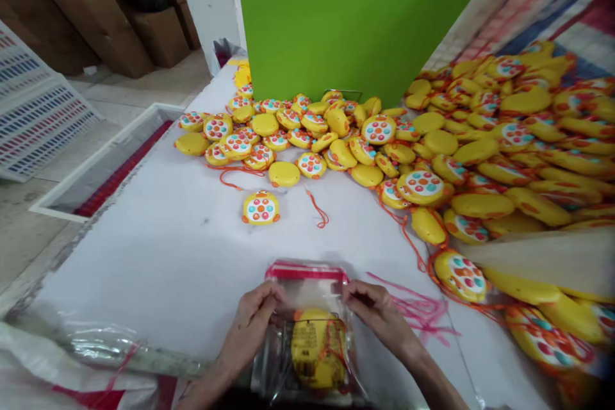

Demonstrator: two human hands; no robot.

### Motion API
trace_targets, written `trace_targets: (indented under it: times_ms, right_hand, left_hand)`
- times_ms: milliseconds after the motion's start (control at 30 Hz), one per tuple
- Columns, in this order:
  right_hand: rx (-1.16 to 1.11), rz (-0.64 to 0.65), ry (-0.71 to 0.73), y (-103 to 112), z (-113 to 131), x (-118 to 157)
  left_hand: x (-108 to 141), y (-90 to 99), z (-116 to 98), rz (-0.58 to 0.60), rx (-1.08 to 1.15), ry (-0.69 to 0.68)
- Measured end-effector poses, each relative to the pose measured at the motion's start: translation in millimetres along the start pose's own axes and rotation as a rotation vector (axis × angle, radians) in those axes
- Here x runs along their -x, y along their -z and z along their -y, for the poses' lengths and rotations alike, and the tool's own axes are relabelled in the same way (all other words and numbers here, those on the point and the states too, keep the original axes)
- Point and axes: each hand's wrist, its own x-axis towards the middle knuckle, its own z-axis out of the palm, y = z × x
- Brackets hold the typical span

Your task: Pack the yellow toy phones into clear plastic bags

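A clear plastic bag with a red band along its top lies at the table's near edge. Inside it is a yellow toy with an orange cord, seen through black print on the bag. My left hand pinches the bag's left side just below the red band. On the opposite side, my right hand pinches the bag's edge at about the same height. A single yellow toy with coloured round buttons lies face up beyond the bag, next to a loose orange cord.
Many yellow toys are heaped across the back and right of the white table. A green board stands behind them. Pink strips lie right of my right hand. Plastic crates and cardboard boxes stand left.
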Motion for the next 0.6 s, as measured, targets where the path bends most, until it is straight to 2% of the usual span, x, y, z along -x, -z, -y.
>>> trace_targets:
  times_ms: [200, 267, 333, 400, 433, 500, 533, 567, 600]
  right_hand:
    - [0.233, 0.033, 0.086, 6.7, 10.8, 6.3]
    - [0.283, 0.012, 0.161, 15.5, 15.2, 1.1]
    - [0.326, -0.059, 0.214, 23.6, 21.5, -13.0]
    - [0.390, -0.099, 0.225, 25.7, 31.7, -35.1]
    - [0.427, -0.096, 0.226, 23.3, 38.4, -48.1]
    - [0.519, -0.054, 0.255, 11.2, 54.0, -75.5]
    - [0.561, -0.028, 0.288, 1.9, 62.2, -89.1]
    - [0.597, -0.002, 0.326, -8.7, 70.1, -102.2]
    - [0.625, 0.025, 0.362, -20.2, 77.3, -114.8]
  left_hand:
    - [2.8, -3.3, 2.8, -0.015, -0.012, 0.037]
    - [3.4, 7.0, -2.5, -0.035, 0.060, 0.061]
    - [4.7, 30.4, -19.6, -0.112, 0.098, 0.044]
    - [8.9, 63.3, -50.7, -0.297, 0.028, -0.073]
    - [12.5, 80.1, -69.8, -0.436, -0.032, -0.192]
    - [21.8, 105.9, -106.9, -0.868, -0.119, -0.524]
    - [26.4, 112.0, -120.5, -1.079, -0.164, -0.685]
    - [30.1, 112.4, -128.2, -1.229, -0.233, -0.783]
    - [32.0, 107.3, -128.5, -1.249, -0.339, -0.782]
